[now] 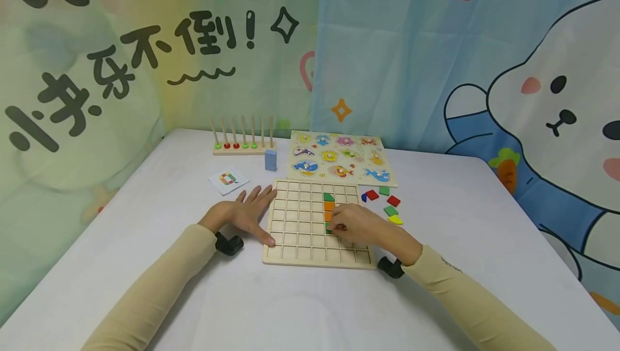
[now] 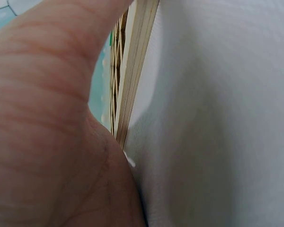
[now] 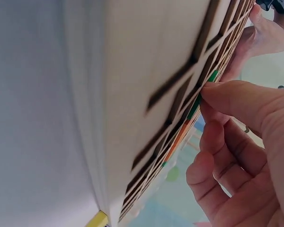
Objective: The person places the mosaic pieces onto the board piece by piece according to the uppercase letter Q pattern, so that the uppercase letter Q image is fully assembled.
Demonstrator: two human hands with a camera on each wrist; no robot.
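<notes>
My right hand (image 1: 356,223) is over the gridded wooden board (image 1: 295,257), thumb and index finger pinching a small green tile (image 3: 195,107) at its grid; the thumb tip covers part of that tile. Above it in the same column lie two orange tiles (image 1: 329,206) and a green tile with a curved edge (image 1: 329,197). With fingers spread, my left hand (image 1: 247,215) rests along the board's left edge, its thumb near the lower left. Up close, the left wrist view has the left hand (image 2: 52,109) beside the board's layered side (image 2: 137,61).
Right of the board lie loose tiles: red (image 1: 394,201), green (image 1: 390,211), yellow (image 1: 395,219) and blue (image 1: 364,198). Behind stand an animal puzzle (image 1: 310,153), a peg rack with rings (image 1: 242,152) and a blue block (image 1: 270,160). A pattern card (image 1: 229,180) lies at left.
</notes>
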